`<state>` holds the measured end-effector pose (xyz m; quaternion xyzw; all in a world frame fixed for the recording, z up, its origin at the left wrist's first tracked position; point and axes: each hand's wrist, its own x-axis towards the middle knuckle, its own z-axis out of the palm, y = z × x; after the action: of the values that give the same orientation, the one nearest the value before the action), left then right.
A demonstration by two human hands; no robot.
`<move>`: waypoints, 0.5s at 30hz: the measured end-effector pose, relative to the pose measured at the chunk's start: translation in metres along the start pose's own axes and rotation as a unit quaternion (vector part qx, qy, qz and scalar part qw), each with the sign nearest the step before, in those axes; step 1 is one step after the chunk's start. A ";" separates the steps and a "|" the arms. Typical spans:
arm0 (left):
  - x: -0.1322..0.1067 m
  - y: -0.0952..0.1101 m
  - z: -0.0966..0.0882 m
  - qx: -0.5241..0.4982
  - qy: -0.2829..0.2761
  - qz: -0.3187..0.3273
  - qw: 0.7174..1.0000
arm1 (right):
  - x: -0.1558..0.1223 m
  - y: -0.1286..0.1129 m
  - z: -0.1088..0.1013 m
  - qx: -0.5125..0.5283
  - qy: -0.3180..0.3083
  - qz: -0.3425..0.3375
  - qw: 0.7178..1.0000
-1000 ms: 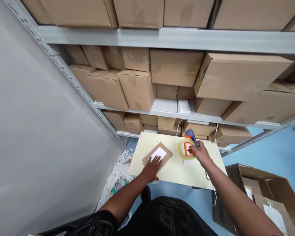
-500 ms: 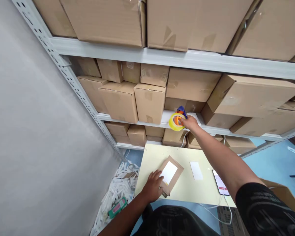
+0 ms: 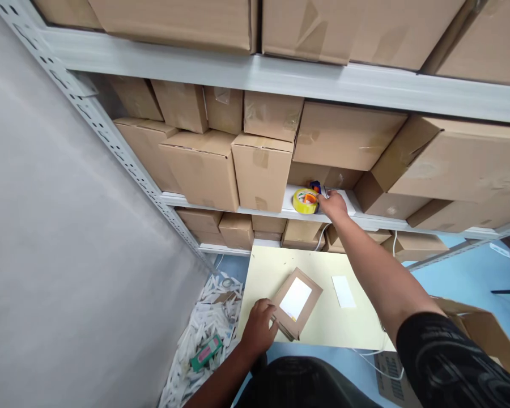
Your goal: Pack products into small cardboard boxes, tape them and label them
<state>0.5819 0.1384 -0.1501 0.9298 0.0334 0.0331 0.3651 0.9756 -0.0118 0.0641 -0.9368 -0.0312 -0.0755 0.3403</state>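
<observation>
My right hand [image 3: 334, 205] reaches up to the white shelf board [image 3: 344, 201] and is closed on the handle of a tape dispenser [image 3: 306, 199] with a yellow tape roll, which lies flat on that shelf. My left hand [image 3: 258, 331] grips the near left corner of a flat brown cardboard parcel [image 3: 296, 302] with a white label, lying on the pale yellow table [image 3: 323, 328]. A white paper slip [image 3: 343, 291] lies on the table to the right of the parcel.
Metal racking [image 3: 238, 71] full of brown cartons [image 3: 259, 170] fills the wall ahead. White paper scraps and a green item [image 3: 206, 352] litter the blue floor at the left. An open carton [image 3: 488, 331] stands at the right. A grey wall is at the left.
My right hand lifted the tape dispenser off the table up to the shelf and laid it flat there. My left hand slid to the parcel's near corner.
</observation>
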 end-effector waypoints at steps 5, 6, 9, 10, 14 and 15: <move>-0.025 -0.005 0.015 -0.052 0.005 -0.185 0.981 | -0.120 0.108 0.015 0.023 -0.124 -0.031 0.992; -0.030 -0.004 0.022 -0.075 -0.016 -0.240 0.968 | -0.147 0.132 0.026 0.008 -0.199 0.005 0.980; -0.040 0.004 0.045 -0.190 -0.097 -0.383 0.899 | -0.214 0.187 0.058 0.002 -0.341 0.048 0.939; -0.040 0.008 0.053 -0.234 -0.115 -0.409 0.874 | -0.229 0.199 0.065 0.008 -0.356 0.044 0.934; -0.022 0.022 0.069 -0.284 -0.096 -0.408 0.863 | -0.264 0.223 0.070 0.037 -0.368 0.052 0.928; -0.013 0.024 0.069 -0.266 -0.076 -0.394 0.876 | -0.270 0.227 0.066 0.042 -0.365 0.062 0.928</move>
<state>0.5754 0.0729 -0.1849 0.7070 0.3592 -0.1772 0.5828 0.7420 -0.1453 -0.1738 -0.8845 -0.0984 0.2944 0.3482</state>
